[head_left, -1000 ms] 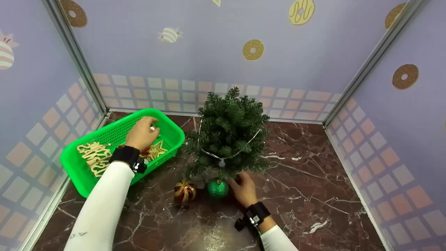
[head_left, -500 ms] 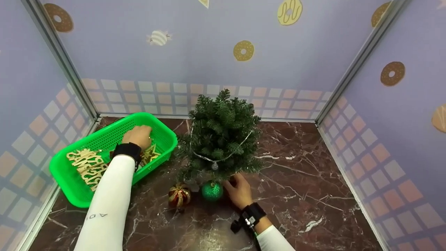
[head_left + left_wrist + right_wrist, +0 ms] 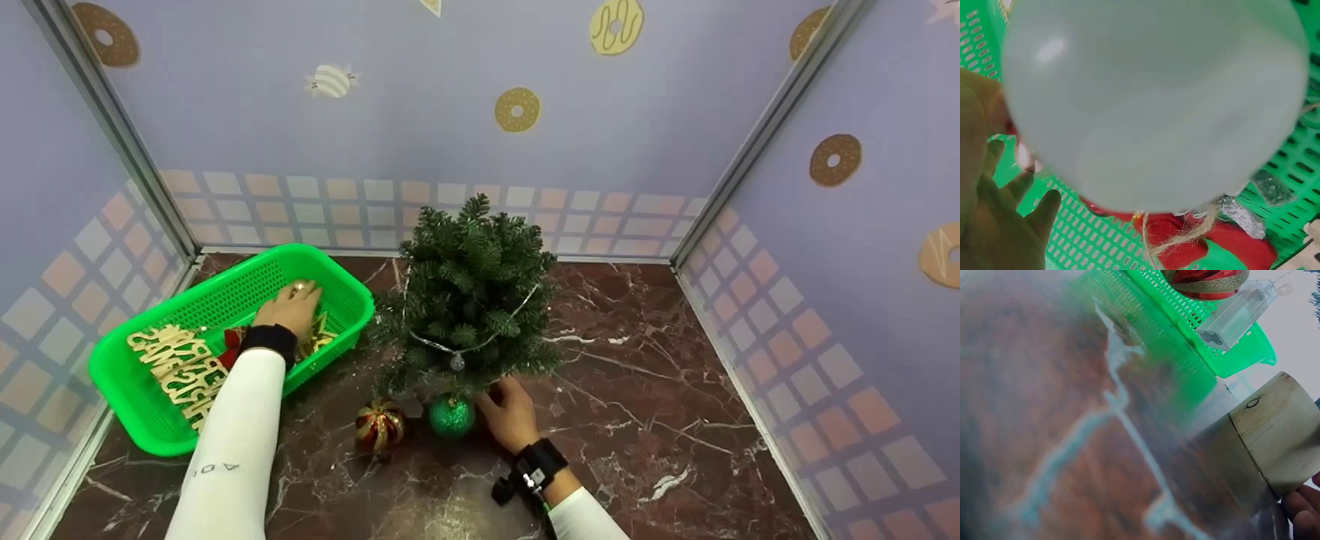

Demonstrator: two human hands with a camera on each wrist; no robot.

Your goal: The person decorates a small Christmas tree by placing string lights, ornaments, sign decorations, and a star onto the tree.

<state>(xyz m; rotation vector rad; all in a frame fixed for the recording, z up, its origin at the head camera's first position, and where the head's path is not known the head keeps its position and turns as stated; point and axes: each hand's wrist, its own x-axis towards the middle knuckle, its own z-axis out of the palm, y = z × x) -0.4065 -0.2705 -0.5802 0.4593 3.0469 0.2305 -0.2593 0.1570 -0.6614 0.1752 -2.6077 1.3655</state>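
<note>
left hand [image 3: 289,311] down in the green basket [image 3: 150,436], fingers loosely spread, right hand [image 3: 511,416] curled round the wooden base [image 3: 1278,433] of a mini tree [image 3: 474,292], marble worktop [image 3: 637,427], glittery green bauble [image 3: 452,418] and red-and-gold bauble [image 3: 379,426] by its near side

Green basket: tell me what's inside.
Gold lettering, a gold star and a red item show beside the left hand; whatever lies directly under the hand and sleeve is covered.

Gold cut-out lettering [image 3: 174,365], lower left of the head frame, inside the green basket [image 3: 139,433]: fragments "HRIS" and "MAS" legible; remainder overlapped or covered. White left sleeve [image 3: 241,450], bottom of frame: dark print, "A" and "D" legible, further character unclear.
</note>
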